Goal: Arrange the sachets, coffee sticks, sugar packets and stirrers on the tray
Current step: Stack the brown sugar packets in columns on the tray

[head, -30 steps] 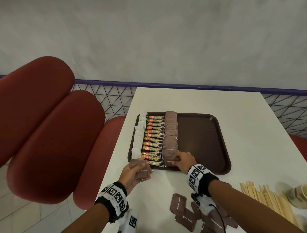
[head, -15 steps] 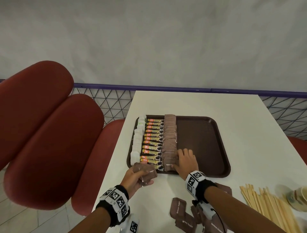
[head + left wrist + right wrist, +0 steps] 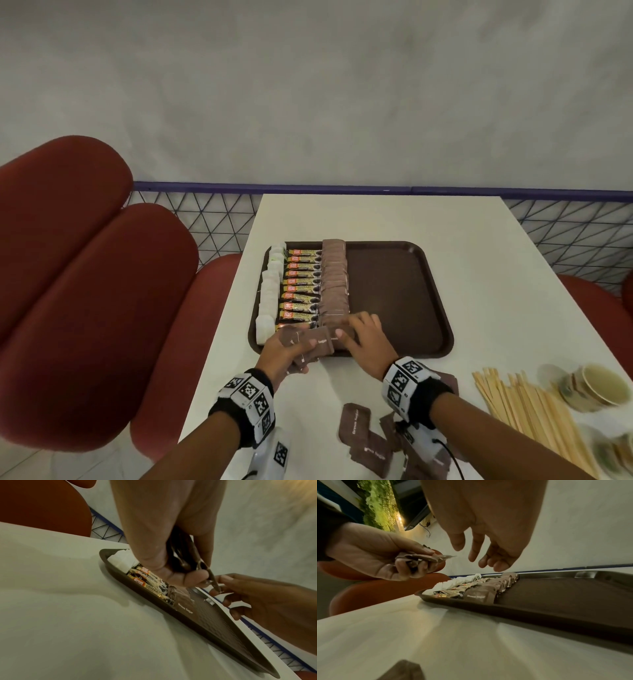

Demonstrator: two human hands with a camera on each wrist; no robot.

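— Nearest? Loose sugar packets [image 3: 356,423] on the table [image 3: 479,274], stirrers [image 3: 534,411] to their right, cups [image 3: 596,383] beyond those

— And just past them? Left hand [image 3: 281,349], fingers curled round a packet bunch [image 3: 308,342] at the tray's [image 3: 397,294] near edge; right hand [image 3: 368,339] just beside, fingers loosely spread, thumb tip at the bunch's top packet, nothing gripped as far as can be told

— Farther? On the tray's left half, three rows running near to far: white sachets [image 3: 270,294] leftmost, coffee sticks [image 3: 301,287] in the middle, brown packets [image 3: 334,281] rightmost; bare on the right half

— Behind? Red seat [image 3: 85,274] left, mesh rail [image 3: 219,219] past the table
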